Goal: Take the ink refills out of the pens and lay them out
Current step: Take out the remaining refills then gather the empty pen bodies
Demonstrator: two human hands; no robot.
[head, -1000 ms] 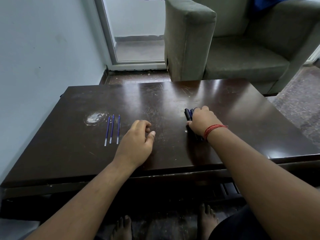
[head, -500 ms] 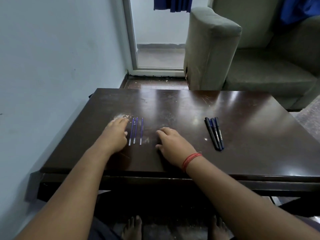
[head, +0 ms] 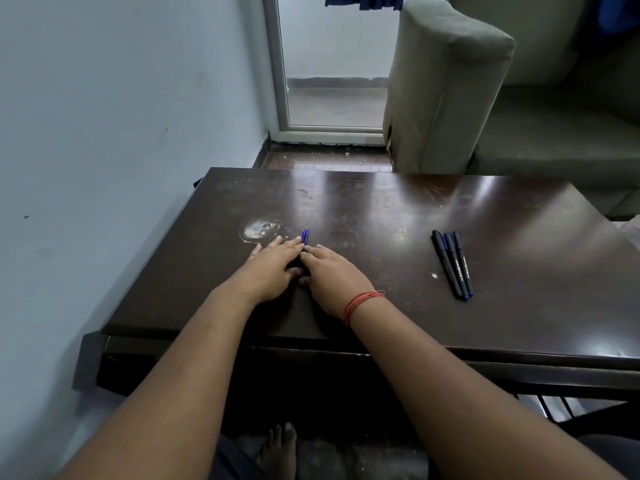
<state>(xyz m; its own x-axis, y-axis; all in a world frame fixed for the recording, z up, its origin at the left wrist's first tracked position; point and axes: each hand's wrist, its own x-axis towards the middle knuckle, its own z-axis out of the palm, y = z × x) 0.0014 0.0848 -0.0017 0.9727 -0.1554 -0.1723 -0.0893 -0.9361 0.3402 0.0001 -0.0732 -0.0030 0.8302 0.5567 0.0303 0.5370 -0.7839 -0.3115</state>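
Note:
The blue ink refills (head: 305, 235) lie bunched together on the dark table (head: 381, 209), left of centre. Only their far ends show; the rest is hidden under my fingers. My left hand (head: 273, 268) and my right hand (head: 332, 277) lie low on the table and meet over the refills, pressing them together from both sides with fingertips and thumbs. Three dark pens (head: 452, 263) lie side by side on the right half of the table, apart from both hands.
A pale worn patch (head: 258, 231) marks the tabletop just left of the refills. A grey armchair (head: 446, 84) stands beyond the far edge. A wall runs along the left, with a doorway (head: 332, 64) behind. A bare foot (head: 278, 452) shows under the table.
My right hand left the pens and crossed to the left. Both hands closed in on the refills, which lay spread apart and are now pushed into one bunch.

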